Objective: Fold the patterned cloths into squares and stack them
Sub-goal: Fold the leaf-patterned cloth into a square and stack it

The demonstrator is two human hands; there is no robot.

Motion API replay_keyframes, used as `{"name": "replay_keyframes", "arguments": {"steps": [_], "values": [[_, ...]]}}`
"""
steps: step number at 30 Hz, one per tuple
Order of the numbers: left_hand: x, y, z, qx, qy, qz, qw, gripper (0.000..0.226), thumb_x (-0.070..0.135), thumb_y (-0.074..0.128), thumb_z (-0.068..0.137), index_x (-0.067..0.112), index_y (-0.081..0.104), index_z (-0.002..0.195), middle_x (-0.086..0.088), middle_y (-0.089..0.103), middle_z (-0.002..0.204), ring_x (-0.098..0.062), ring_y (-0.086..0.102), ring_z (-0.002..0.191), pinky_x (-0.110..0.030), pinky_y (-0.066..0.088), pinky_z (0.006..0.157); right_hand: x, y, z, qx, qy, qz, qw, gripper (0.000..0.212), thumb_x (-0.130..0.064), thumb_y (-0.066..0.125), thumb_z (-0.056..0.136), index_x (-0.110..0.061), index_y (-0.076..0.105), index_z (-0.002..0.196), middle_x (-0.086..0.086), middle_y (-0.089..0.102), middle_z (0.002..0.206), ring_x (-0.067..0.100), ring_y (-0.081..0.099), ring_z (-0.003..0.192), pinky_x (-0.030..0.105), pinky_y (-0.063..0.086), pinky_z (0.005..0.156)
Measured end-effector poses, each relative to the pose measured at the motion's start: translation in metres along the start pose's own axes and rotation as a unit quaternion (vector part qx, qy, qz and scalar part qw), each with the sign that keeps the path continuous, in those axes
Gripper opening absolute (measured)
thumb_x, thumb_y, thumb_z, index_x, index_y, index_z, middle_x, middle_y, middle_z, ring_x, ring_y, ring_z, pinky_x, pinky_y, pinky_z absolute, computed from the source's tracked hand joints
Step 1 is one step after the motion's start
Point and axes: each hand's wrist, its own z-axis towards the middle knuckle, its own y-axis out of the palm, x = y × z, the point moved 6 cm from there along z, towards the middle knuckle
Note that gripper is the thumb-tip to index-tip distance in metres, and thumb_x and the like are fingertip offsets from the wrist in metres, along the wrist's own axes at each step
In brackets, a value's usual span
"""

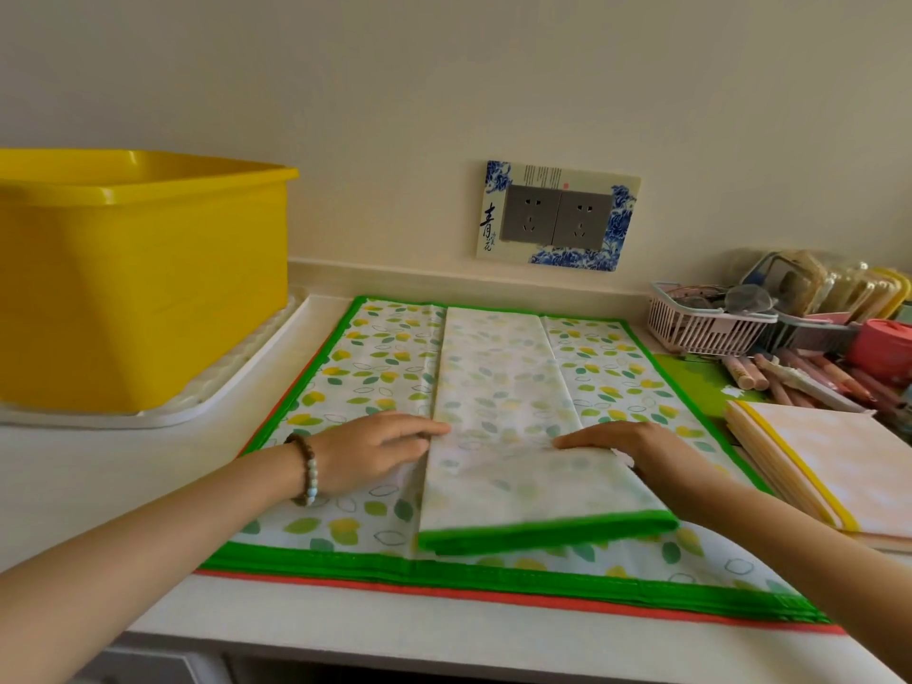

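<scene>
Green-bordered cloth [498, 377] | left hand [375, 451] flat, left edge | right hand [629, 449] flat, right edge

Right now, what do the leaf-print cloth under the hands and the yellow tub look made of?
Leaf-print cloth: likely thin woven fabric, matte; it holds sharp fold creases. Yellow tub: seemingly hard plastic, smooth, slight gloss along its moulded rim.
</scene>
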Motion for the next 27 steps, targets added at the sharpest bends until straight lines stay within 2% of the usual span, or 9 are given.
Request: {"name": "replay_keyframes", "arguments": {"steps": [2,4,7,9,14,18,21,24,27], "values": [[-0.003,-0.006,0.004,0.016,0.002,-0.032,0.999,0.036,0.034,0.045,0.092,0.039,0.047,0.127,0.016,0.048,0.133,0.002,0.041,0.123,-0.02,0.033,0.104,0.003,-0.002,0.006,0.009,0.028,0.061,0.998,0.038,-0.009,0.065,0.085,-0.041,0.062,0.106,-0.027,0.061,0.105,-0.017,0.055,0.093,0.009,0.045,0.082],[-0.001,-0.011,0.01,0.035,0.004,-0.008,0.999,0.029,0.029,0.056,0.09,0.04,0.053,0.116,0.02,0.054,0.119,0.007,0.049,0.109,-0.014,0.038,0.094,0.007,-0.003,0.013,0.037,0.069,0.141,0.987,0.025,-0.008,0.06,0.089,-0.033,0.062,0.094,-0.021,0.063,0.089,-0.007,0.061,0.078,0.01,0.047,0.07],[0.002,-0.017,0.024,0.097,-0.002,0.007,0.995,0.02,0.033,0.066,0.085,0.026,0.063,0.103,0.019,0.06,0.094,0.009,0.054,0.085,-0.014,0.041,0.075,0.015,-0.002,0.025,0.073,0.147,0.216,0.962,0.014,-0.017,0.054,0.093,-0.017,0.066,0.101,-0.011,0.065,0.085,0.001,0.061,0.067,0.011,0.049,0.058],[-0.003,-0.019,0.034,0.134,-0.033,-0.027,0.99,0.033,0.039,0.067,0.083,0.02,0.06,0.109,0.014,0.062,0.087,0.004,0.057,0.071,-0.014,0.044,0.066,0.02,-0.001,0.032,0.074,0.181,0.251,0.948,0.016,-0.021,0.056,0.092,-0.017,0.063,0.105,-0.01,0.067,0.085,-0.002,0.062,0.06,0.013,0.049,0.052],[-0.007,-0.017,0.048,0.159,-0.088,-0.087,0.979,0.055,0.033,0.068,0.083,0.015,0.046,0.129,0.0,0.067,0.077,-0.004,0.052,0.051,-0.017,0.041,0.051,0.038,0.009,0.039,0.093,0.288,0.306,0.902,0.031,-0.036,0.068,0.081,-0.021,0.056,0.106,0.001,0.071,0.079,0.015,0.057,0.053,0.025,0.049,0.048],[-0.009,-0.016,0.05,0.165,-0.123,-0.061,0.977,0.071,0.036,0.069,0.082,0.017,0.032,0.139,-0.002,0.067,0.082,-0.008,0.055,0.06,-0.023,0.047,0.061,0.044,0.009,0.041,0.117,0.325,0.237,0.908,0.039,-0.037,0.07,0.081,-0.021,0.05,0.111,-0.002,0.063,0.087,0.014,0.057,0.057,0.025,0.046,0.051],[0.002,-0.016,0.044,0.161,-0.1,0.066,0.98,0.062,0.041,0.056,0.089,0.02,0.03,0.141,0.001,0.059,0.105,-0.012,0.056,0.092,-0.026,0.048,0.079,0.029,0.005,0.038,0.13,0.264,0.102,0.95,0.04,-0.039,0.058,0.089,-0.024,0.048,0.125,-0.002,0.057,0.113,0.011,0.059,0.083,0.026,0.05,0.072],[0.024,0.0,0.034,0.088,0.001,0.176,0.98,0.054,0.044,0.032,0.098,0.028,0.018,0.148,0.006,0.02,0.152,-0.014,0.018,0.14,-0.034,0.021,0.114,-0.012,0.011,0.029,0.075,0.128,0.044,0.988,0.046,-0.042,0.047,0.094,-0.029,0.041,0.137,-0.013,0.038,0.142,0.006,0.043,0.124,0.025,0.035,0.103],[0.035,0.022,0.024,-0.003,0.039,0.234,0.971,0.053,0.046,0.015,0.099,0.033,0.004,0.149,0.015,-0.008,0.156,-0.006,-0.012,0.143,-0.033,-0.006,0.117,-0.038,0.03,0.02,-0.03,0.065,0.002,0.997,0.053,-0.048,0.031,0.096,-0.036,0.021,0.147,-0.027,0.012,0.148,-0.007,0.008,0.136,0.021,0.004,0.115]]}}
